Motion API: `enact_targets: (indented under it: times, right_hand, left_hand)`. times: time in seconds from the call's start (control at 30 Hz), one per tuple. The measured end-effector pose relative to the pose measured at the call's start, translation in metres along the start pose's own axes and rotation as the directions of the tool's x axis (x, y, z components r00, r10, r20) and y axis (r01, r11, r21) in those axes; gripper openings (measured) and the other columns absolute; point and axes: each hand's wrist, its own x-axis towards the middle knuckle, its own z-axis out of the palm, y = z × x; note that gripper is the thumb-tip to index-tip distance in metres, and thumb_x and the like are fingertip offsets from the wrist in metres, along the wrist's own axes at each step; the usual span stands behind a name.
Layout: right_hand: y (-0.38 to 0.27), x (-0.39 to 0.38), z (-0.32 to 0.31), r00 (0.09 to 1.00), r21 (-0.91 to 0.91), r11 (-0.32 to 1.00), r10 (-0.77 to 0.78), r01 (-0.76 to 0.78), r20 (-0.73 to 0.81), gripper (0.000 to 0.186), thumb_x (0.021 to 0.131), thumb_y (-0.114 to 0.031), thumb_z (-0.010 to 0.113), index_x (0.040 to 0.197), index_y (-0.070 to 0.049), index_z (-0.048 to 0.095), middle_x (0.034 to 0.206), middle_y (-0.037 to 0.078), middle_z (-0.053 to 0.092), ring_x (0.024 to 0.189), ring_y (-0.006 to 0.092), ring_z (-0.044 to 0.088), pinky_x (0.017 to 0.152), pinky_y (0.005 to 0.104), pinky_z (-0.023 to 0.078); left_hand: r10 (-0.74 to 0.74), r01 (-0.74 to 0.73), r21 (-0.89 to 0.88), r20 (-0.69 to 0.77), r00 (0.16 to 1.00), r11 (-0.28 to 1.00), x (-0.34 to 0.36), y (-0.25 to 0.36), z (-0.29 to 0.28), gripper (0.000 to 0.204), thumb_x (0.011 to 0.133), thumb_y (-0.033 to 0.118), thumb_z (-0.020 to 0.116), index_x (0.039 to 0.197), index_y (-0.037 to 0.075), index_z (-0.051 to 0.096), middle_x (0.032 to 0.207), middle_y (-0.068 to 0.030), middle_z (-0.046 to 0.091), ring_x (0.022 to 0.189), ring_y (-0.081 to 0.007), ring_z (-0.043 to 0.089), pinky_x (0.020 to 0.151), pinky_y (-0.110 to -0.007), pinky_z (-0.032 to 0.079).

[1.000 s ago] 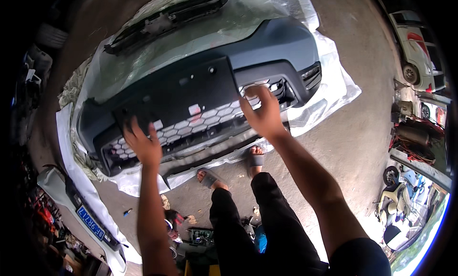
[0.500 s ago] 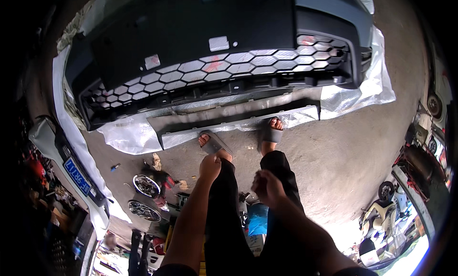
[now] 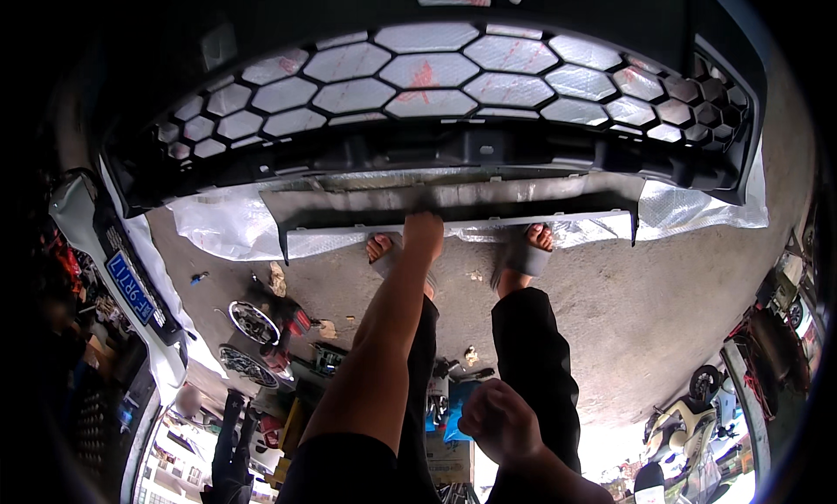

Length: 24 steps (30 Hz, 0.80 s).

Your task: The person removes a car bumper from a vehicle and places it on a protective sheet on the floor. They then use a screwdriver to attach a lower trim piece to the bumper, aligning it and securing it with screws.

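Note:
A large dark car bumper (image 3: pixel 375 151) with a honeycomb grille (image 3: pixel 429 71) fills the top of the view. In front of it, on white padded sheeting (image 3: pixel 218 228), lies a long grey trim panel (image 3: pixel 558 195) with a pale near edge. My left hand (image 3: pixel 424 235) reaches forward, overlapping that near edge above my left foot. Its fingers are curled, and I cannot see what is in them or whether they touch the panel. Close to my body, my right hand (image 3: pixel 499 421) is held in a fist over the floor; anything inside it is hidden.
Another bumper (image 3: pixel 83 203) with a blue plate stands at the left. Wheel rims (image 3: pixel 253 323) and a red-and-black power tool (image 3: pixel 292 316) lie on the concrete floor. A blue bag (image 3: pixel 459 408) sits behind my feet. At lower right stands a scooter (image 3: pixel 689 434).
The bumper now looks larger and nearer. My left hand has moved forward from beside my leg to the panel's near edge. My right hand has drawn back toward my body.

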Motion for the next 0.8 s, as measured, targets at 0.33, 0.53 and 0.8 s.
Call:
enact_targets:
  times: [0.33, 0.53, 0.8]
  right_hand:
    - [0.010, 0.023, -0.031, 0.989, -0.091, 0.990, -0.117, 0.108, -0.094, 0.018, 0.095, -0.019, 0.054, 0.101, -0.002, 0.055, 0.081, 0.006, 0.055, 0.069, 0.0183, 0.055, 0.068, 0.0329, 0.048]
    - [0.014, 0.051, -0.082, 0.913, -0.157, 0.966, -0.249, 0.207, -0.324, 0.027, 0.090, -0.020, 0.057, 0.109, -0.001, 0.055, 0.088, 0.008, 0.055, 0.076, 0.0198, 0.055, 0.069, 0.0358, 0.048]
    - [0.004, 0.034, -0.095, 0.931, 0.245, 0.913, -0.266, 0.326, -0.250, 0.075, 0.089, -0.050, 0.062, 0.143, -0.007, 0.033, 0.139, 0.018, 0.041, 0.126, 0.0347, 0.044, 0.103, 0.0525, 0.039]
  left_hand:
    - [0.083, -0.104, -0.116, -0.173, 0.981, 0.988, -0.080, 0.010, -0.072, 0.043, 0.065, 0.031, 0.081, 0.094, 0.011, 0.057, 0.091, -0.0110, 0.054, 0.091, -0.0299, 0.056, 0.076, -0.046, 0.041]
    - [0.039, -0.059, -0.053, -0.327, 0.944, 0.997, -0.145, 0.021, -0.155, 0.045, 0.066, 0.034, 0.081, 0.100, 0.015, 0.059, 0.087, -0.0100, 0.056, 0.086, -0.0308, 0.058, 0.074, -0.045, 0.041]
    - [0.202, -0.204, -0.036, -0.059, 0.978, 0.978, -0.243, -0.009, -0.270, 0.051, 0.067, 0.041, 0.079, 0.100, 0.006, 0.061, 0.081, -0.0144, 0.057, 0.076, -0.0350, 0.059, 0.066, -0.049, 0.045]
